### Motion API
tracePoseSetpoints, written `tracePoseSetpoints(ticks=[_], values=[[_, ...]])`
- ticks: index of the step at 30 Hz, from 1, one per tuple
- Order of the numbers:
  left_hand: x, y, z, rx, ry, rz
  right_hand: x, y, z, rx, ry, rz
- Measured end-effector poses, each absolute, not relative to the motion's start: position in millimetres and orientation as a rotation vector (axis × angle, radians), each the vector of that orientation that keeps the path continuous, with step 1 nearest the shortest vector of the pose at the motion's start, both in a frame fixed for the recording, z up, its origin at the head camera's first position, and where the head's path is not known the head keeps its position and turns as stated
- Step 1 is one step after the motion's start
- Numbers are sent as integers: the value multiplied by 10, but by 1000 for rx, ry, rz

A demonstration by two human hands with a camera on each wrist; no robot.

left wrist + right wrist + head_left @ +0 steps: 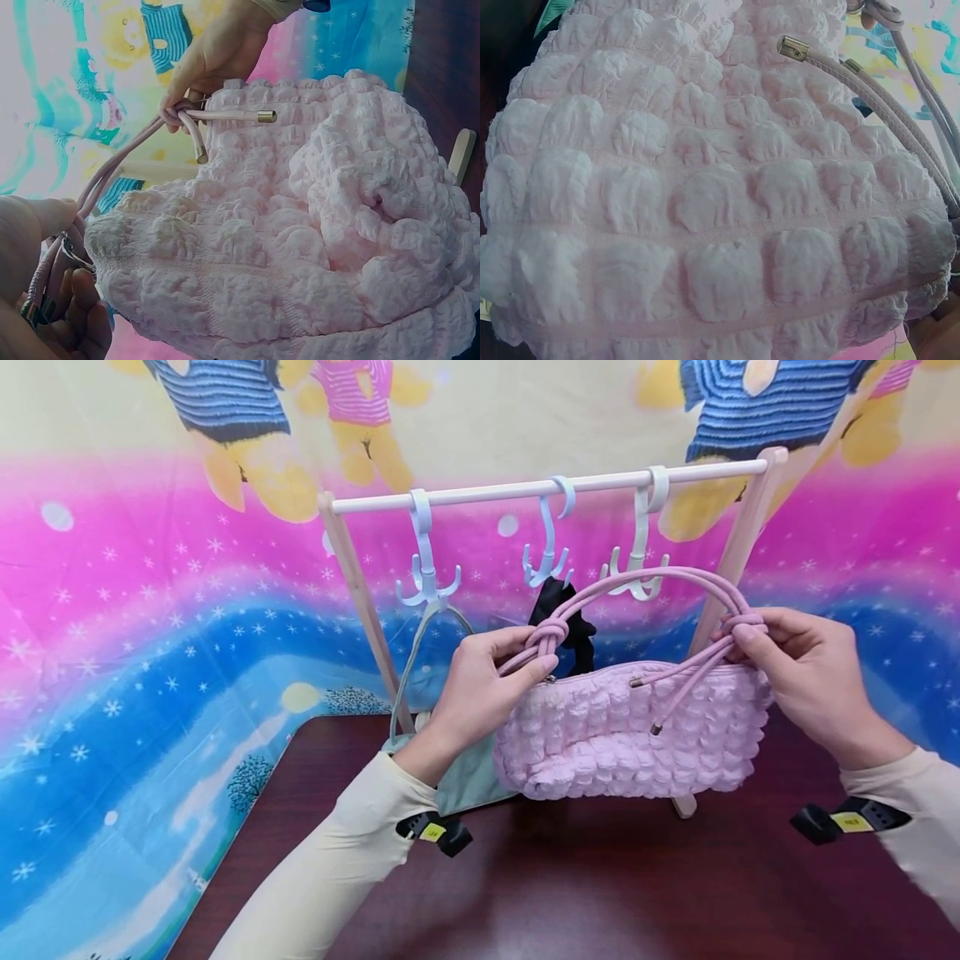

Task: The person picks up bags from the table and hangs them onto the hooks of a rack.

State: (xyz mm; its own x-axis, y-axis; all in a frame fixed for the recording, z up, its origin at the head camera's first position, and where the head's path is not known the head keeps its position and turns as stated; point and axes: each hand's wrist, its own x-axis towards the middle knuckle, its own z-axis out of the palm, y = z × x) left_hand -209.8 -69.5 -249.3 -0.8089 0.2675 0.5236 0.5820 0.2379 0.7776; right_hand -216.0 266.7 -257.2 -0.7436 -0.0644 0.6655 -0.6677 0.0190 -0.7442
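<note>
A pink puffy handbag [637, 735] hangs in the air between both hands, above the table. Its pink cord strap [660, 575] arches upward, knotted at each end. At the left knot, my left hand [487, 689] pinches the cord between thumb and fingers. My right hand [806, 672] pinches the other knot. Two loose cord ends with metal tips [266, 116] dangle from that right knot across the bag's front. Seen from the right wrist, the bubbled fabric [712, 195] fills most of the view, with only a sliver of the hand at the lower right corner.
Behind the bag stands a wooden rack [360, 602] whose rail carries a blue hook [427, 581], a middle hook [547, 560] and a white hook [637, 547]. A pale green bag [472, 781] hangs from the left hook; a black item [577, 627] is behind the strap. The table [525, 893] is dark.
</note>
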Motion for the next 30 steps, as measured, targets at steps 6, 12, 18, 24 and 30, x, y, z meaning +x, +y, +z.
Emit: tracePoseSetpoints(ticks=[6,12,18,24,30], values=[[-2103,-697,-2489,-790,-2232,-1601,-2174,2660,-2589,760,-1821,1811],[-2114,-688,-2467,-785,-2228,-1588,-2194,2647,-2597,781,-1795,1824],[-2125,-659,-2456,-768,-2235,-1570,-2207,2638,-2594,759,-1795,1811],[-2145,-628,-2442,-757,-2241,-1567,-2215,2640,-2583,733,-1799,1801],[-2166,-608,-2429,-735,-2255,-1558,-2232,2653,-2576,695,-1836,1766]])
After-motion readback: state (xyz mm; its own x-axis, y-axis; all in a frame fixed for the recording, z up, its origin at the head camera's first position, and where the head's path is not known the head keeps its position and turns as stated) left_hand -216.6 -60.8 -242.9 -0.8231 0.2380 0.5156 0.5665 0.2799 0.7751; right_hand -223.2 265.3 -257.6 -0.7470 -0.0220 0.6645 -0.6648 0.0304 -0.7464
